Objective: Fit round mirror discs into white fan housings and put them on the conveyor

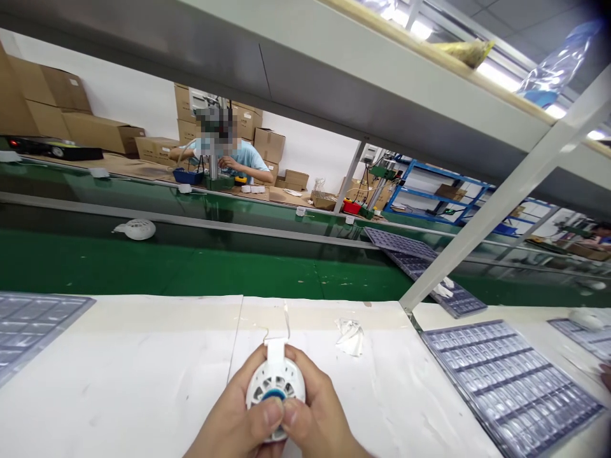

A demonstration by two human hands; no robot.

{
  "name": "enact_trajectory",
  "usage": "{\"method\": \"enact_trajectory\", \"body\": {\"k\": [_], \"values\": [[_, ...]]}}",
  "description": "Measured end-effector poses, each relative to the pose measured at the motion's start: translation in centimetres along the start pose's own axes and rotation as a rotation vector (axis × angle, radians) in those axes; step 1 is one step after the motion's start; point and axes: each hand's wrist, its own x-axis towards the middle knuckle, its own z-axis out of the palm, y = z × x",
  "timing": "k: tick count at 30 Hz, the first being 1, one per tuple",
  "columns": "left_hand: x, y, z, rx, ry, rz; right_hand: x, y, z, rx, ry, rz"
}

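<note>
Both of my hands hold a round white fan housing point(275, 375) above the white worktop point(143, 369). It has a vented face, a blue ring round its centre and a white tab at the top, with thin wires just beyond the tab. My left hand point(233, 407) wraps the left side and my right hand point(317, 407) the right. Both thumbs press on the lower middle of the face, side by side. The thumbs cover part of the blue ring, and the underside is hidden.
Crumpled white paper point(351, 337) lies right of my hands. Plastic trays point(513, 381) rest at right, another tray point(38, 324) at left. On the green conveyor point(238, 264) sits a white fan part point(138, 229). A slanted post point(491, 197) stands at right. Across the belt a person point(245, 159) works.
</note>
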Motion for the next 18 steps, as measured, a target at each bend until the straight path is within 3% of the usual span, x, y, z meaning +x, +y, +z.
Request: {"method": "enact_trajectory", "body": {"k": [2, 4, 7, 10, 18], "values": [[0.4, 0.6, 0.1, 0.005, -0.015, 0.035, 0.5, 0.3, -0.7, 0.029, -0.04, 0.024], [1.0, 1.4, -0.3, 0.03, 0.023, 0.05, 1.0, 0.4, -1.6, 0.05, 0.051, 0.031], [2.4, 2.5, -1.3, 0.006, 0.217, 0.057, 1.7, 0.1, -3.1, 0.077, 0.251, 0.03], [3.7, 3.2, -2.4, -0.093, 0.36, 0.082, 2.2, -0.2, -3.9, 0.055, 0.367, 0.044], [3.8, 3.4, -2.6, -0.12, 0.348, 0.048, 2.8, 0.5, -4.8, -0.038, 0.393, 0.1]]}}
